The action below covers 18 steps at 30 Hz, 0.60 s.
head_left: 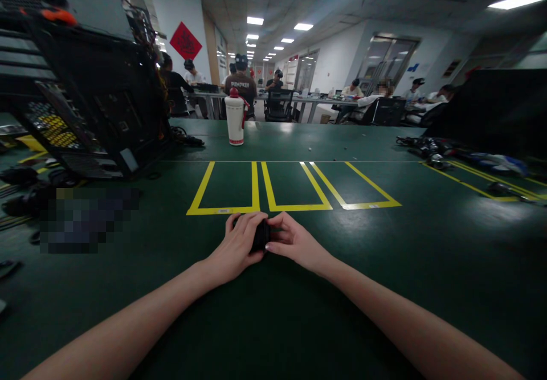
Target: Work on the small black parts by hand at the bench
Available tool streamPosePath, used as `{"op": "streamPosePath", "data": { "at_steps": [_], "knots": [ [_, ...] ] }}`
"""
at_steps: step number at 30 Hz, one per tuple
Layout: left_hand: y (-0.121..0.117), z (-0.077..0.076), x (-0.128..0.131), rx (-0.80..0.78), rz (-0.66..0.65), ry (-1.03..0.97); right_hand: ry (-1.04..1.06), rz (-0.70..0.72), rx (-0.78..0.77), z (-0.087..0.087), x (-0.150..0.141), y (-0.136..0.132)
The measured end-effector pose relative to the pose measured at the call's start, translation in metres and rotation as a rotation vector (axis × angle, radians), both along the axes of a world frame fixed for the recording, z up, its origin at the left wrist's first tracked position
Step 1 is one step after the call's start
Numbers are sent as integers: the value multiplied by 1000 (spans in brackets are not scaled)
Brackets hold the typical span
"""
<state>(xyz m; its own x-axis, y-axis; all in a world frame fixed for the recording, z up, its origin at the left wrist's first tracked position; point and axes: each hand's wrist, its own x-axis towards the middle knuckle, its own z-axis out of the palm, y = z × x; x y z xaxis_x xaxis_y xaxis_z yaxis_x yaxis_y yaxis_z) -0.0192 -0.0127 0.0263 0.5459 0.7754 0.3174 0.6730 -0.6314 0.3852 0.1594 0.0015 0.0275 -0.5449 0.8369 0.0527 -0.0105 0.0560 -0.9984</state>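
The left hand point(237, 244) wraps its fingers over a small, dark black object point(260, 236), while the right hand point(301, 244) grips its right edge with thumb and fingertips (its full shape is hidden). It sits on the dark green tabletop point(273, 323), just nearer than three yellow tape outlines point(299, 207). Beyond those outlines stands a tall white tumbler with a red lid point(235, 121); left of them, a black metal equipment case point(115, 106).

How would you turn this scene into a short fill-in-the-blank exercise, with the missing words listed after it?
1. The left hand holds a small object coloured ____, with fingertips of the right hand at its edge.
2. The table has a surface coloured ____.
3. Just beyond the hands, the yellow tape outlines number ____.
4. The white bottle has a lid coloured ____.

Missing words: black; green; three; red.
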Motion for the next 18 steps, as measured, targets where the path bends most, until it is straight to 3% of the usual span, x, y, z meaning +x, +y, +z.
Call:
{"op": "streamPosePath", "data": {
  "at_steps": [8, 14, 18],
  "knots": [
    [3, -6, 2, 33, 16, -17, -76, -97, 103, -1, -3, -1],
    [0, 3, 0, -34, -15, 3, -99, -46, 160, -1, 0, -3],
    [-1, 5, 1, -35, -8, 11, -6, -6, 87, -2, -1, -4]
  ]
}}
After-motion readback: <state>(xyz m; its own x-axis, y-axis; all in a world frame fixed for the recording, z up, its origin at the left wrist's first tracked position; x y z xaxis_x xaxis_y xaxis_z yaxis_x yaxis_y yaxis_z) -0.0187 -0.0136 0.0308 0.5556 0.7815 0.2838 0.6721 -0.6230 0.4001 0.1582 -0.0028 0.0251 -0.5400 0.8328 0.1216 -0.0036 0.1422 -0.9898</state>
